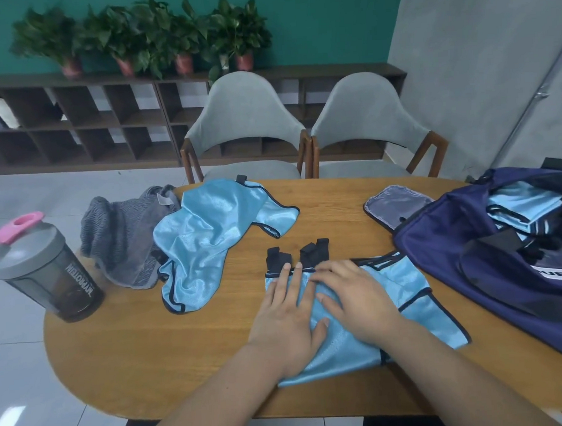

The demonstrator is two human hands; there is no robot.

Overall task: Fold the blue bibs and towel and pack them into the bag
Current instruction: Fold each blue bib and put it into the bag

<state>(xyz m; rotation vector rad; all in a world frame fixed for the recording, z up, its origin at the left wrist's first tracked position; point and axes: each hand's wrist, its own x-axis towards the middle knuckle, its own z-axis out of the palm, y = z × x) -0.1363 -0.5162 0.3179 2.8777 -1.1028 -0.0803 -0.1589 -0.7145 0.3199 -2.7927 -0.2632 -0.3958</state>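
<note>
The bench (143,350) is an oval wooden top with a smooth, warm-brown surface. Both hands are released, grasping nothing: the left hand (287,323) and the right hand (352,303) lie flat, fingers straight, pressing on the near bib (407,291), which is spread at the near centre of the bench with its black straps (307,252) pointing to the far side. The far bib (206,242) lies crumpled left of centre, overlapping the right edge of the grey towel (125,240), which is bunched at the far left edge. A shaker (45,267) with a grey lid and pink cap stands at the left rim, just beside the towel. The navy bag (453,236) sits open at the right end; folded bibs (526,204) rest inside it, and its mesh flap (396,206) lies on the bench on its far left side. Two grey chairs (245,117) with wooden frames stand at the far side of the bench. Behind them, a dark cubby shelf (73,126) runs along a teal wall (328,15) and carries potted plants (140,34). A grey wall (477,72) closes the right side. The floor (20,356) is pale tile.
</note>
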